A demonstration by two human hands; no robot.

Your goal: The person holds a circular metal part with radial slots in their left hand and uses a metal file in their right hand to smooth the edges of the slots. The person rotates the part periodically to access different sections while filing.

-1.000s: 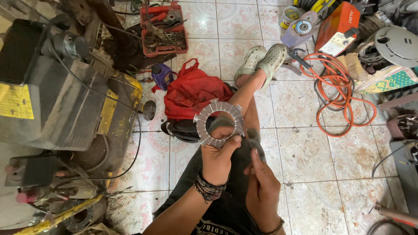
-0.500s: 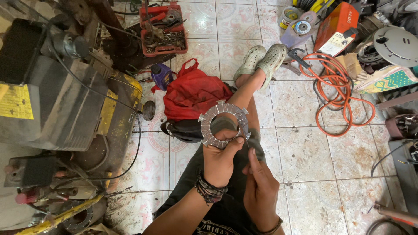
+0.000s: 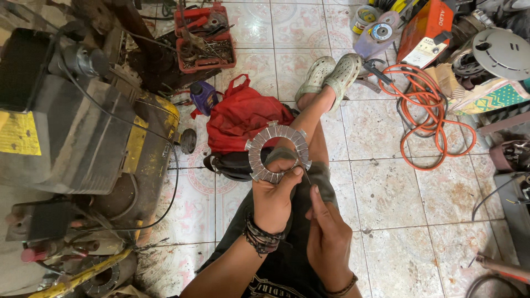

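A: Surface and room?

B: Tiled floor [image 3: 386, 193], pale, grimy. Grey and yellow machine [image 3: 83, 132] on the left. Red tray of tools [image 3: 205, 36] far, red bag [image 3: 243, 116] near middle, coiled orange cable [image 3: 430, 116] to the right. Person seated on the floor, legs stretched away, pale clogs [image 3: 331, 77] on the feet.

A: Hands?

B: Left hand [image 3: 276, 198] raised over the lap, wristbands on, fingers closed around the near rim of a flat toothed metal ring [image 3: 277, 152], held upright facing the camera. Right hand [image 3: 328, 237] just beside and nearer, fingers loosely curled, index extended toward the ring's lower right edge; whether it pinches anything, cannot tell.
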